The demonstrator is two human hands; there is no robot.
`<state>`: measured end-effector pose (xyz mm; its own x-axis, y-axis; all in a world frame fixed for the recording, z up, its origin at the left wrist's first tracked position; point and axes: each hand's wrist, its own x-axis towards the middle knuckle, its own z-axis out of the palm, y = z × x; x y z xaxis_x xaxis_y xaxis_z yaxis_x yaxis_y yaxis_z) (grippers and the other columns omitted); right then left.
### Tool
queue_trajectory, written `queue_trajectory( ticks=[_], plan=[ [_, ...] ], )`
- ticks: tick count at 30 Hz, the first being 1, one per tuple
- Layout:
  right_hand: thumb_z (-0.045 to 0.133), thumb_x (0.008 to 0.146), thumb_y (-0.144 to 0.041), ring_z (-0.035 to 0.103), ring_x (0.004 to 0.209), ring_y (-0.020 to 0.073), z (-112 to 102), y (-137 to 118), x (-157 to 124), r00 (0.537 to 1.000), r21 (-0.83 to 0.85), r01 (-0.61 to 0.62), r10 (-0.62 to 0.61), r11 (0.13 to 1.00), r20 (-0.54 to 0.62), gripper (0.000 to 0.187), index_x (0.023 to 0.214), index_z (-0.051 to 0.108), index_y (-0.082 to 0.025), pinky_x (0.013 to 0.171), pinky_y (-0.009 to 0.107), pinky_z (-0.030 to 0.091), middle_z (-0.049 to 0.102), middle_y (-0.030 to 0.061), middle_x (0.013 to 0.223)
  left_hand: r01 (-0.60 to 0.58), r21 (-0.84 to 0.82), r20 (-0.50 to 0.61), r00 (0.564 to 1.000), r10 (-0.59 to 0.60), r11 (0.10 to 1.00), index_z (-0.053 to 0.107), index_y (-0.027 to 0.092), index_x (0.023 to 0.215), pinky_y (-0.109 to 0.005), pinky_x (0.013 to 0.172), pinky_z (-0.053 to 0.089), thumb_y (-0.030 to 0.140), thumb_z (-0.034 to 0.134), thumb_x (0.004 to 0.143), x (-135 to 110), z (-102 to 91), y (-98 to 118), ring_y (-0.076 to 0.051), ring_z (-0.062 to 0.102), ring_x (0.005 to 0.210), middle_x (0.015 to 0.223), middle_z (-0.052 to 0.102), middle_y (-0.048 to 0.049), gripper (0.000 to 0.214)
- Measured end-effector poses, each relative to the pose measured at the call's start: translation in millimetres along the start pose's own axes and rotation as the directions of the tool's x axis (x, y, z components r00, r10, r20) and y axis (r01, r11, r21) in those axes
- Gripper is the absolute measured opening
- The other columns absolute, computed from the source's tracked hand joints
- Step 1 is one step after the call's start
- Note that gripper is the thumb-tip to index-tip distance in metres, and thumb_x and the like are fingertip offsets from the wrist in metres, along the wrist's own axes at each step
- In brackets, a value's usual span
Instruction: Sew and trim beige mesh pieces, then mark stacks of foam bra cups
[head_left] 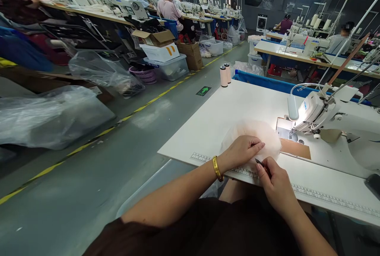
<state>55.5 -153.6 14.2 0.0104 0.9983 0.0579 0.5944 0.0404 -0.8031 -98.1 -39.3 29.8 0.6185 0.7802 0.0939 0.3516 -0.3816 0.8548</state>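
A pale, sheer piece of fabric (261, 133) lies on the white sewing table (225, 117), left of the sewing machine's needle. My left hand (242, 151), with a gold bangle at the wrist, rests on the fabric's near edge, fingers closed together and pressing it down. My right hand (274, 184) is just right of it at the table's front edge, pinching a small dark tool (261, 164), perhaps thread snips, whose tip points at the fabric.
A white sewing machine (332, 117) with a lit lamp stands at the right. Two thread cones (225, 74) sit at the table's far corner. A printed ruler (314, 192) runs along the front edge. Plastic bags, boxes and other workers line the aisle to the left.
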Motion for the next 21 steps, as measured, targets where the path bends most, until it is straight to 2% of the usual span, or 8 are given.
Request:
queue_trajectory(
  ticks=[7, 12, 16, 21],
  plan=[
    [0.048, 0.102, -0.057, 0.044, 0.057, 0.0141, -16.3, 8.2, -11.4, 0.999, 0.052, 0.013, -0.011, 0.999, -0.05, 0.039, 0.08, 0.048, -0.025, 0.056, 0.025, 0.036, 0.045, -0.006, 0.063, -0.004, 0.03, -0.001, 1.0, 0.004, 1.0, 0.037, 0.02, 0.062, -0.033, 0.062, 0.027, 0.047, 0.045, 0.099, 1.3, 0.4, -0.3, -0.015, 0.041, 0.063, 0.062, 0.042, 0.0026, 0.046],
    [0.051, 0.101, -0.061, 0.045, 0.052, 0.0139, -28.3, 30.6, -16.0, 0.981, -0.112, -0.012, -0.01, 0.994, -0.195, 0.04, 0.083, 0.048, -0.025, 0.053, 0.024, 0.034, 0.045, -0.0075, 0.06, -0.006, 0.058, -0.015, 1.0, 0.007, 0.998, 0.041, 0.02, 0.062, -0.033, 0.063, 0.029, 0.048, 0.044, 0.099, 1.9, 0.5, -0.2, -0.015, 0.044, 0.063, 0.063, 0.046, 0.0021, 0.046],
    [0.049, 0.102, -0.06, 0.045, 0.048, 0.0151, -27.3, 41.0, -11.5, 0.958, -0.28, 0.017, -0.097, 0.96, -0.272, 0.038, 0.086, 0.05, -0.025, 0.052, 0.025, 0.031, 0.047, -0.0071, 0.057, -0.009, 0.059, -0.015, 1.0, 0.009, 0.998, 0.04, 0.02, 0.062, -0.033, 0.063, 0.029, 0.048, 0.043, 0.099, 2.6, 0.4, -0.4, -0.015, 0.044, 0.063, 0.063, 0.046, 0.0021, 0.046],
    [0.049, 0.104, -0.053, 0.05, 0.05, 0.0156, -22.6, 37.2, -0.1, 0.944, -0.361, 0.135, -0.231, 0.923, -0.238, 0.034, 0.087, 0.054, -0.024, 0.053, 0.024, 0.033, 0.052, -0.0055, 0.058, 0.002, 0.057, -0.018, 1.0, -0.001, 0.998, 0.038, 0.02, 0.062, -0.033, 0.063, 0.029, 0.049, 0.044, 0.099, 2.6, 0.4, -0.4, -0.015, 0.042, 0.063, 0.062, 0.043, 0.0024, 0.047]
  ],
)
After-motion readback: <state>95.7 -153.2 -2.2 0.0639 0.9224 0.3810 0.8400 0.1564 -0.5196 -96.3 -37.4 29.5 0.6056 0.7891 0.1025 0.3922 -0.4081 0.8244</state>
